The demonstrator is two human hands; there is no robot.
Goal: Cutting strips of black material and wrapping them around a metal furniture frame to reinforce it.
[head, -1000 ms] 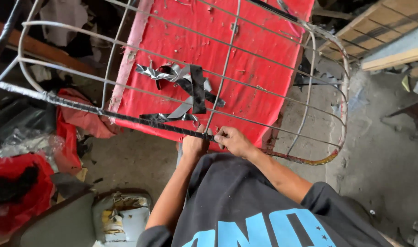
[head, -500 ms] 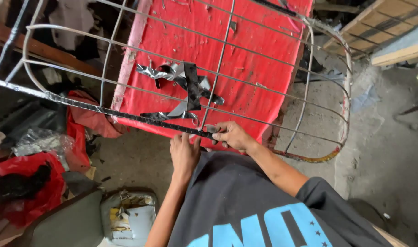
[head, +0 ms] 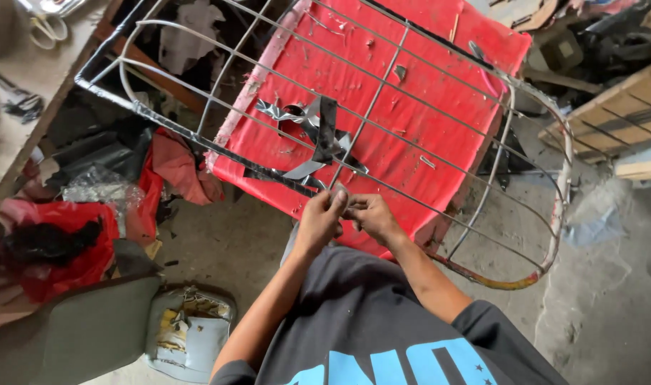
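Two hands: our left hand (head: 319, 217) and right hand (head: 368, 215) meet at the near edge of the wire frame (head: 382, 93), fingers pinched on a strip of black tape (head: 318, 139); we cannot tell whether the fingers also close on the wire itself.
Frame: we see it held tilted over the red cushion (head: 396, 107), its near bar wrapped in dark tape, its far right corner curved and rust-stained.
Tape: loose lengths lie tangled on the cushion just beyond our fingertips.
Edges: our workbench (head: 26, 121) borders the left side; wooden crates (head: 610, 114) close the upper right.
Open room: bare concrete floor (head: 610, 299) lies at the right and below the cushion.
Containers: a red bag (head: 62, 242) at the left holds something dark; we cannot tell what.
Near our knees: a worn grey seat (head: 76, 328).
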